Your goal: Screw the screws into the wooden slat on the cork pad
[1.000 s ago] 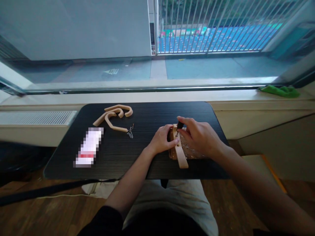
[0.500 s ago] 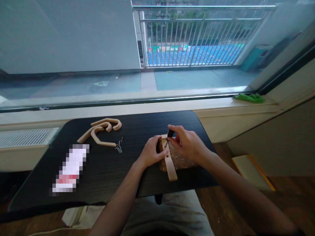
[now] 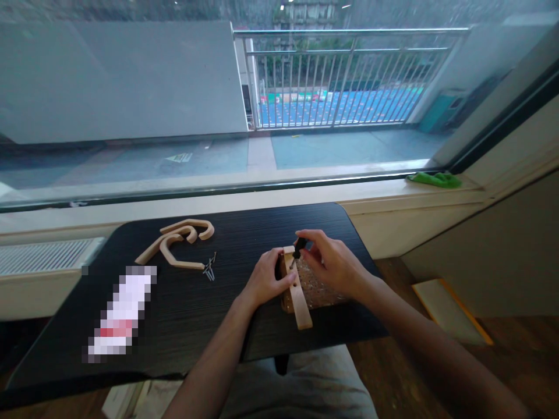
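Note:
My right hand (image 3: 332, 259) is closed around the black handle of a screwdriver (image 3: 299, 247). Its thin shaft slants down to a hole near the upper end of a light wooden strip (image 3: 301, 308). My left hand (image 3: 267, 278) grips the strip from the left side, thumb lying across its face close to a second hole. Beneath the strip is a rough, speckled brown block (image 3: 321, 290), and the strip's lower end sticks out past the block's near edge. Whether a screw sits at the tool's tip is too small to tell.
Several curved wooden hooks (image 3: 187, 265) lie at the left back of the black table (image 3: 196, 320), beside a small heap of screws (image 3: 210, 269). A blurred-out white and red item (image 3: 124, 311) is at left. A green cloth (image 3: 434, 180) rests on the windowsill.
The view has tilted up slightly, so everything on the table appears lower. The screwdriver stays at the upper hole, its shaft showing a little more; the left hand keeps its hold on the strip.

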Motion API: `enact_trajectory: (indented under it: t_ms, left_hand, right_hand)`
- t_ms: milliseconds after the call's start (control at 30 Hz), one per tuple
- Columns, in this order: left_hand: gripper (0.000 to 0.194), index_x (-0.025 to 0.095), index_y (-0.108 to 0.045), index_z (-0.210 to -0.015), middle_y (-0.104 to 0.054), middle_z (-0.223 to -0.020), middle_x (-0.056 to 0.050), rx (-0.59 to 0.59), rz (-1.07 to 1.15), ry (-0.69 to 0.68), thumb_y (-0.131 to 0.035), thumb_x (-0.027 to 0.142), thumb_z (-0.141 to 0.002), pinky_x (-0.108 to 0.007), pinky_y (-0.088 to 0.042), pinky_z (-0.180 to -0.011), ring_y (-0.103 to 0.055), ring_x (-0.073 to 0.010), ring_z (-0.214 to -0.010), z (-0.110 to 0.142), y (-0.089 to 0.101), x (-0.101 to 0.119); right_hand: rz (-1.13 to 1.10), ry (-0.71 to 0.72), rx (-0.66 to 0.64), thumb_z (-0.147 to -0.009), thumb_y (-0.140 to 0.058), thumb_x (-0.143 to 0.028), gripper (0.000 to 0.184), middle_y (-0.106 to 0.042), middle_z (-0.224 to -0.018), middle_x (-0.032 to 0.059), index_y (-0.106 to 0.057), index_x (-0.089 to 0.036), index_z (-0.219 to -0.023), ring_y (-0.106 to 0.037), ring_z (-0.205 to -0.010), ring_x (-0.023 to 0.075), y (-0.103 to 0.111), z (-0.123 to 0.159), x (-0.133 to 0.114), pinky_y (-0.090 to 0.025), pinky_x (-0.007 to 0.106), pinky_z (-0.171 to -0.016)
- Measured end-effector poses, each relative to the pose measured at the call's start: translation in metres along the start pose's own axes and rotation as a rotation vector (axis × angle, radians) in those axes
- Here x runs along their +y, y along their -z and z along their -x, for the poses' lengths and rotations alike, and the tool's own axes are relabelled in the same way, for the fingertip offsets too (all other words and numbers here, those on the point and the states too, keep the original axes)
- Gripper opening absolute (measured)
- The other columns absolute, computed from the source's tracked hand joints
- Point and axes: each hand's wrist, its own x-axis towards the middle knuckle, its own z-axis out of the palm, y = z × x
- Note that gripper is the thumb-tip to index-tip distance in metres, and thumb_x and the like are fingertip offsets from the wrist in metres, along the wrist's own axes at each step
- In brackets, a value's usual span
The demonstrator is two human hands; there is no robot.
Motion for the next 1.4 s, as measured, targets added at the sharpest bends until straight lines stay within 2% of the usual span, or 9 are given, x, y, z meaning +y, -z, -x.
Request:
enact_trajectory:
  t_ms: [400,700,1233,1400]
  left_hand:
    - [0.041,0.020,-0.052,-0.114,-0.064,-0.112,-0.010,0.015,-0.004,-0.016,-0.064,0.033,-0.077,-0.048,-0.048,-0.095,-0.058,-0.0295,-0.109,0.000,-0.002,-0.004]
    - [0.038,0.022,-0.054,-0.112,-0.064,-0.105,-0.008,0.007,-0.002,-0.003,-0.065,0.031,-0.077,-0.047,-0.048,-0.093,-0.059,-0.0287,-0.105,0.000,-0.001,0.001]
    - [0.042,0.021,-0.054,-0.114,-0.065,-0.110,-0.009,0.001,0.004,0.010,-0.066,0.032,-0.076,-0.045,-0.048,-0.093,-0.059,-0.0288,-0.109,0.000,0.000,0.002]
    - [0.042,0.019,-0.054,-0.114,-0.065,-0.111,-0.011,0.003,0.009,0.012,-0.065,0.033,-0.076,-0.045,-0.048,-0.093,-0.059,-0.0292,-0.108,-0.001,-0.001,0.001]
  right_hand:
    - [-0.018,0.066,0.063,-0.091,-0.059,-0.028,0.035,-0.070,-0.077,0.0005,-0.053,-0.021,-0.125,-0.062,-0.057,0.0137,-0.011,0.001,0.001,-0.042,0.024,-0.057]
    - [0.014,0.113,0.114,-0.094,-0.055,-0.025,0.032,-0.069,-0.081,0.0021,-0.052,-0.018,-0.125,-0.061,-0.059,0.0130,-0.018,0.001,0.007,-0.041,0.024,-0.057]
    - [0.032,0.036,0.126,-0.093,-0.056,-0.026,0.034,-0.067,-0.070,-0.0007,-0.052,-0.019,-0.126,-0.056,-0.049,0.0120,-0.015,0.009,0.016,-0.036,0.023,-0.050]
    - [-0.007,0.044,0.117,-0.091,-0.056,-0.023,0.035,-0.071,-0.083,0.0029,-0.053,-0.020,-0.125,-0.062,-0.058,0.0128,-0.012,0.008,0.014,-0.045,0.025,-0.058]
